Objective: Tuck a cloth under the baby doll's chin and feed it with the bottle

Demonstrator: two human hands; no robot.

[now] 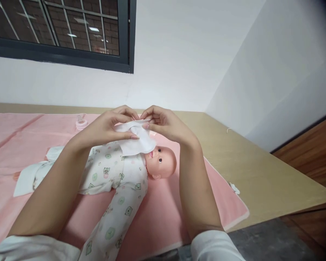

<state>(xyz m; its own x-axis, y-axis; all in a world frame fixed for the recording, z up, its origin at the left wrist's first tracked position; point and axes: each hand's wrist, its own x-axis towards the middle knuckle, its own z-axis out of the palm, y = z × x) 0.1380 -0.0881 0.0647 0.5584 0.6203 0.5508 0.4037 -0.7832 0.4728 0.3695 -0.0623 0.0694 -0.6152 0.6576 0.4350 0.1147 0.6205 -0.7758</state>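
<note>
Between my two hands is a white cloth (pixel 137 139), held up above the chest and chin of a baby doll (pixel 163 163). My left hand (pixel 112 125) pinches its left side, thumb lying across the front. My right hand (pixel 163 123) grips the upper right edge between thumb and fingers. The doll lies on its back with its head to the right, in a white sleepsuit (pixel 105 174) printed with green and brown animals. One long sleeve stretches toward me. The cloth hides part of the doll's neck and lower face.
A pink mat (pixel 157 217) lies under the doll on a wooden table (pixel 241 163). A pink pacifier (pixel 81 123) rests behind my left forearm. Near the mat's right edge is a small white object (pixel 235 188). A wall and a barred window (pixel 70 29) stand behind.
</note>
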